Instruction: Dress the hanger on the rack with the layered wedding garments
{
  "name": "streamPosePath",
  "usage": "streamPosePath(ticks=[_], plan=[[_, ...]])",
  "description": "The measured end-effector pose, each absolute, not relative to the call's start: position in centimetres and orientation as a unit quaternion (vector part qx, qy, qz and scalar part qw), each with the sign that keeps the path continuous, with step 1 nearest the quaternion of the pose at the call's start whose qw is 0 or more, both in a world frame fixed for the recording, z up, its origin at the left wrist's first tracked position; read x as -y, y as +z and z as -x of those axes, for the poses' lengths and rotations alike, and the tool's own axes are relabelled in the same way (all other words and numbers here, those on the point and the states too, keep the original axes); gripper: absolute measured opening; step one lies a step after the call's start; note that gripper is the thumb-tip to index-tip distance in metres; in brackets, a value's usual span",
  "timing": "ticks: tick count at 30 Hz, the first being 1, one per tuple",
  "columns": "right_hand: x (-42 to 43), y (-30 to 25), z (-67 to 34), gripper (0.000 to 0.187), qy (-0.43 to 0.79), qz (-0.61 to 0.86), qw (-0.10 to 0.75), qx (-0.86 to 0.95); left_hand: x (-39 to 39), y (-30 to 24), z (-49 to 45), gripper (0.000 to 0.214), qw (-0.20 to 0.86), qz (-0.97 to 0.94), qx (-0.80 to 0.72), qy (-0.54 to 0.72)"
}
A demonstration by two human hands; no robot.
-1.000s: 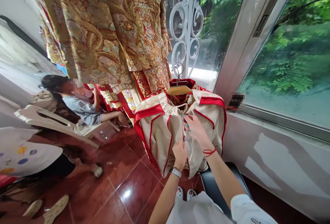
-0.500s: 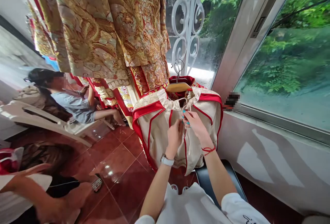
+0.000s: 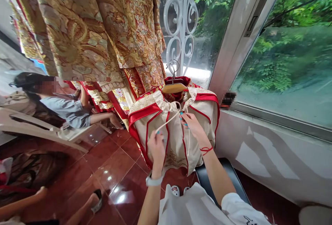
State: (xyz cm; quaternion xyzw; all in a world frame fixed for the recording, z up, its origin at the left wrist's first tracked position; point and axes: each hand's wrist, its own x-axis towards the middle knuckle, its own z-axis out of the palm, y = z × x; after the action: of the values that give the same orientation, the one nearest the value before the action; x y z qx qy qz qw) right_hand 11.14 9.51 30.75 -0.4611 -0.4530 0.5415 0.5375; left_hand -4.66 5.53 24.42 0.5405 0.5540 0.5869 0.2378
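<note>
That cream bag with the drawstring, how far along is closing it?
Done: the cream bag already covers the garment, its mouth gathered under the wooden hanger. In hand: the left hand pulls the drawstring out, and the right hand pinches it at the neck. Left: no knot shows.

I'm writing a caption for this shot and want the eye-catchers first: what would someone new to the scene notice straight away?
The large gold-and-red embroidered robe hanging at upper left dominates. Below it, at centre, sits a cream fabric garment bag with red trim on a wooden hanger, where the left hand pulls a cream drawstring cord out sideways while the right hand pinches it at the gathered neck. Green foliage fills the window at right.
</note>
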Motion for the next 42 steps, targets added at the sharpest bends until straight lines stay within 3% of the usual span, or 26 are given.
streamPosePath(ticks=[3, 5, 8, 15, 20, 28, 33, 36, 38, 40, 42], plan=[[-9.6, 30.6, -11.0, 0.039, 0.534, 0.472, 0.538, 0.449, -2.2, 21.5, 7.0, 0.029, 0.210, -0.459, -0.589, 0.631], [-9.6, 30.6, -10.7, 0.038, 0.518, 0.478, 0.543, 0.457, -1.3, 19.7, 6.7, 0.029, 0.248, -0.563, -0.568, 0.546], [-9.5, 30.6, -10.4, 0.035, 0.470, 0.495, 0.549, 0.482, -3.0, 18.6, 3.9, 0.012, 0.293, -0.683, -0.533, 0.403], [-9.6, 29.7, -9.6, 0.031, 0.415, 0.498, 0.593, 0.477, -9.7, 21.2, -2.3, 0.017, 0.172, -0.705, -0.627, 0.284], [-10.2, 31.7, -9.2, 0.031, 0.499, 0.478, 0.604, 0.398, -8.8, 20.4, -1.9, 0.027, 0.133, -0.729, -0.579, 0.340], [-10.1, 32.7, -7.8, 0.037, 0.482, 0.489, 0.605, 0.403, -8.2, 20.4, -1.0, 0.027, 0.177, -0.714, -0.525, 0.429], [-9.1, 31.8, -11.3, 0.034, 0.360, 0.509, 0.624, 0.471, -7.6, 22.6, 2.8, 0.011, 0.198, -0.746, -0.434, 0.464], [-10.2, 32.2, -17.4, 0.030, 0.094, 0.564, 0.677, 0.464, -8.7, 26.4, 7.1, 0.009, 0.129, -0.690, -0.451, 0.552], [-12.0, 32.6, -21.6, 0.036, -0.024, 0.579, 0.624, 0.524, -10.4, 29.6, 9.9, 0.011, 0.047, -0.663, -0.475, 0.576], [-14.2, 32.7, -24.6, 0.037, -0.008, 0.557, 0.553, 0.620, -12.9, 32.3, 12.1, 0.019, -0.029, -0.678, -0.493, 0.544], [-16.1, 32.4, -26.0, 0.032, 0.039, 0.524, 0.530, 0.666, -15.6, 33.8, 13.5, 0.027, -0.039, -0.712, -0.513, 0.478]])
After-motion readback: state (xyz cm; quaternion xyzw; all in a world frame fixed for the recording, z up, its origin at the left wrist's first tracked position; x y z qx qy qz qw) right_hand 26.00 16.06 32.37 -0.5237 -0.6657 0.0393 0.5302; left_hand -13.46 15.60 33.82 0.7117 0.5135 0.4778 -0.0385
